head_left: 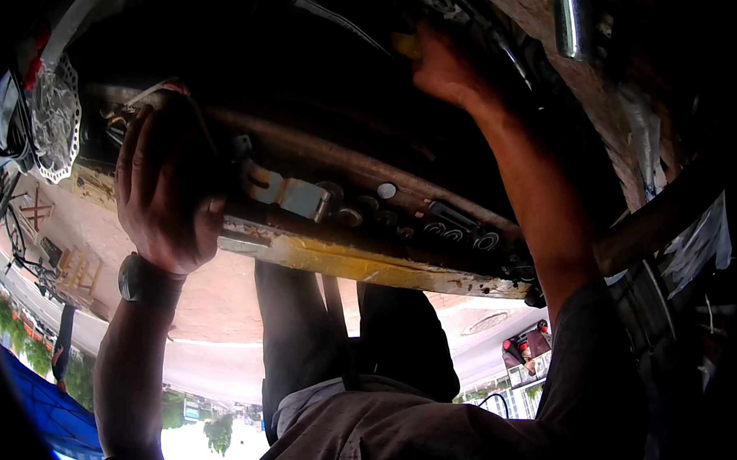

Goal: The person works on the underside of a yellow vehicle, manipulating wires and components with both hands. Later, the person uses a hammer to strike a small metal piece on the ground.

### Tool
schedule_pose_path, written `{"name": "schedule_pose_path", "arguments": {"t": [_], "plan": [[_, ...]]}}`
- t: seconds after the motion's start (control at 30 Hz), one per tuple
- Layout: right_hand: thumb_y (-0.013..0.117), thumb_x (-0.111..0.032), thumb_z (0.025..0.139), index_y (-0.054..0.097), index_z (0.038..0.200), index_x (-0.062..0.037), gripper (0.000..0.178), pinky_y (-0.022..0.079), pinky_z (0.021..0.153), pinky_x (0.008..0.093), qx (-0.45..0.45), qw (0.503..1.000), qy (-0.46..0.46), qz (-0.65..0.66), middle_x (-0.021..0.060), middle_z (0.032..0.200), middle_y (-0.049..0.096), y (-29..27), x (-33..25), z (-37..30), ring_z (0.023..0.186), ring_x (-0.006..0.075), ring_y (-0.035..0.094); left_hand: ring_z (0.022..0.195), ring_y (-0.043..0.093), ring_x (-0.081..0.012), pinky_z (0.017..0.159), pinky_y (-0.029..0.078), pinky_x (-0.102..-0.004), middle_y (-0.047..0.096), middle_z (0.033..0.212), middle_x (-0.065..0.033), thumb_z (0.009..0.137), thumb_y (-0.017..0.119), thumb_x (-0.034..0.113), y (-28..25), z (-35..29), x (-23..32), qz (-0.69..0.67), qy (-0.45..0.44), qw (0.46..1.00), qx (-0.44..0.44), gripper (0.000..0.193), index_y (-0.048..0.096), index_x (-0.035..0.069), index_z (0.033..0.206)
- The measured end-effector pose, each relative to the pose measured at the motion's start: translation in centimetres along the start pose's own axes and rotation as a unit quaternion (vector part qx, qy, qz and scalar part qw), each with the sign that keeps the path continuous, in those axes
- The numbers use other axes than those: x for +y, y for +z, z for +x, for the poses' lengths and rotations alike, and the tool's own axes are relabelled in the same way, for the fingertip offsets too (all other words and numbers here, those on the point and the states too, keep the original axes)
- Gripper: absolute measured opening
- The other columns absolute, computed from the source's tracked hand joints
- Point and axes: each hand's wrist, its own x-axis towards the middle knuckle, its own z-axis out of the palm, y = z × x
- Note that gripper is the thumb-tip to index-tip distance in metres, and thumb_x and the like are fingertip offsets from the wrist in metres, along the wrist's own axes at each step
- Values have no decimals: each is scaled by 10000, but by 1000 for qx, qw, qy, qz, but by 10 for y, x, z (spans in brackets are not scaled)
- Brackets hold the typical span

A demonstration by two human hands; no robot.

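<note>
My left hand, with a dark watch on the wrist, lies over the front rim of a rusty metal tray. Its fingers stretch toward the back and its thumb rests near the rim. A thin pale cord runs by the fingertips. Farther back on the right, my right hand is closed, with a small yellow thing showing at its fingers. Deep shadow hides what that is and most of what lies around it. A bent metal bracket and several round washers or bearings sit in the tray.
A worn yellow edge borders the tray's front. At far left hangs a toothed disc in clear plastic. A shiny metal tube stands at the upper right, near plastic wrapping. My legs are just before the tray.
</note>
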Motion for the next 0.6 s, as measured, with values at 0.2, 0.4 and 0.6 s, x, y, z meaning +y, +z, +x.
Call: {"name": "schedule_pose_path", "arguments": {"t": [0.2, 0.4, 0.6], "plan": [[621, -62, 845, 529, 1374, 4, 540, 538, 957, 502, 22, 996, 9, 90, 298, 1212, 658, 3, 3, -13, 1147, 456, 645, 1388, 501, -459, 1100, 466, -560, 542, 1494, -228, 1013, 361, 609, 1, 3, 1, -3, -3, 1000, 3, 691, 633, 104, 1396], [682, -169, 884, 536, 1388, 9, 554, 559, 923, 500, 73, 990, 2, 122, 255, 1150, 694, 14, 3, -24, 1079, 401, 687, 1399, 492, -451, 1119, 446, -557, 535, 1498, -231, 1015, 356, 604, -5, 7, 6, -9, -14, 1000, -23, 690, 621, 101, 1405], [673, -424, 957, 700, 1163, 12, 483, 557, 800, 427, 18, 981, 13, 194, 185, 965, 740, 5, -6, -3, 911, 298, 722, 1401, 486, -457, 1123, 438, -566, 535, 1492, -243, 1022, 352, 588, -5, 8, 5, -8, -5, 999, -32, 687, 615, 80, 1401]]}}
